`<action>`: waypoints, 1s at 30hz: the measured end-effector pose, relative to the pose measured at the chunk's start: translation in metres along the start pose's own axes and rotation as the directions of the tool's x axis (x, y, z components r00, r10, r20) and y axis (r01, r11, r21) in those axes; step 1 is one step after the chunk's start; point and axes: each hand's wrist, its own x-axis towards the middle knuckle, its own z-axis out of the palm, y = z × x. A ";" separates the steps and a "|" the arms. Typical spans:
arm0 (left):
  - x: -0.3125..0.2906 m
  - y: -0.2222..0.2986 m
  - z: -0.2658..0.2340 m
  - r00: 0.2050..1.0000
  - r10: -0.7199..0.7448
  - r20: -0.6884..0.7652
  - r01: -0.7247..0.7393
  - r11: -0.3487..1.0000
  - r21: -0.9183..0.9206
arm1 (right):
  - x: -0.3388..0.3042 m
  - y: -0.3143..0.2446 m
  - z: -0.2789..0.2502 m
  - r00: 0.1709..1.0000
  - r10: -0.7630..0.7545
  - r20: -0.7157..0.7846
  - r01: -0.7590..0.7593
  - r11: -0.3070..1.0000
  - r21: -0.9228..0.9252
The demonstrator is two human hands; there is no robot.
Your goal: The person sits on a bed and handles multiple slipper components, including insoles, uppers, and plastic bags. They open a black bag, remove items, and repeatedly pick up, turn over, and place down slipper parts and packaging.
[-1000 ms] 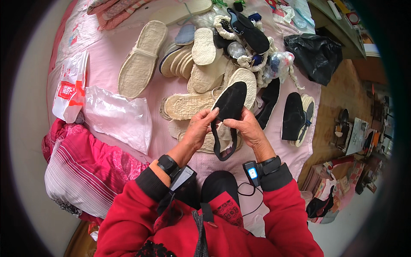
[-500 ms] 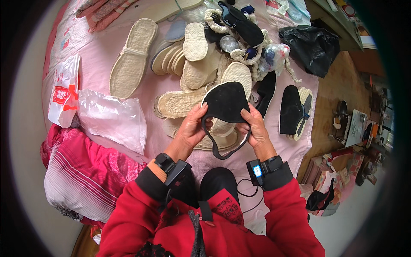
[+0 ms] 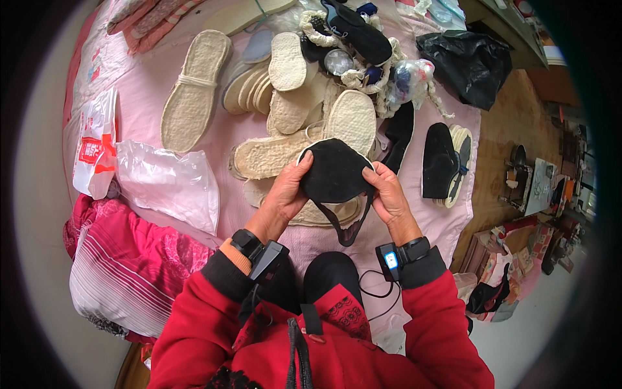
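Note:
A black cloth shoe upper (image 3: pixel 337 170) with a pale edge is held up between my two hands, its wide toe part away from me and its narrow heel band hanging toward my lap. My left hand (image 3: pixel 289 192) pinches its left edge, thumb on top. On the opposite edge my right hand (image 3: pixel 387 194) grips it the same way, fingers underneath. Beneath and beyond it lie cream stitched shoe soles: a long sole (image 3: pixel 269 157) on the left, an upright oval one (image 3: pixel 350 120), and a small one (image 3: pixel 287 62) farther off.
The pink-covered bed holds a bound pair of soles (image 3: pixel 196 91), clear plastic bag (image 3: pixel 168 185), red-and-white bag (image 3: pixel 97 146), black bag (image 3: pixel 465 68), tied black shoes (image 3: pixel 439 162) and braided cord (image 3: pixel 353 79). Bright pink bedding (image 3: pixel 142 259) is heaped at left. The bed's edge drops off at right.
The shoe upper has come slightly nearer to me and tilted, so its heel band now looks narrower and folded. Both hands keep their hold; the view has shifted a little.

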 end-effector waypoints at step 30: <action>-0.005 -0.051 0.009 0.938 -0.330 0.110 0.271 0.892 0.363 | -0.010 -0.032 -0.069 0.868 -0.272 -0.416 0.329 0.942 0.069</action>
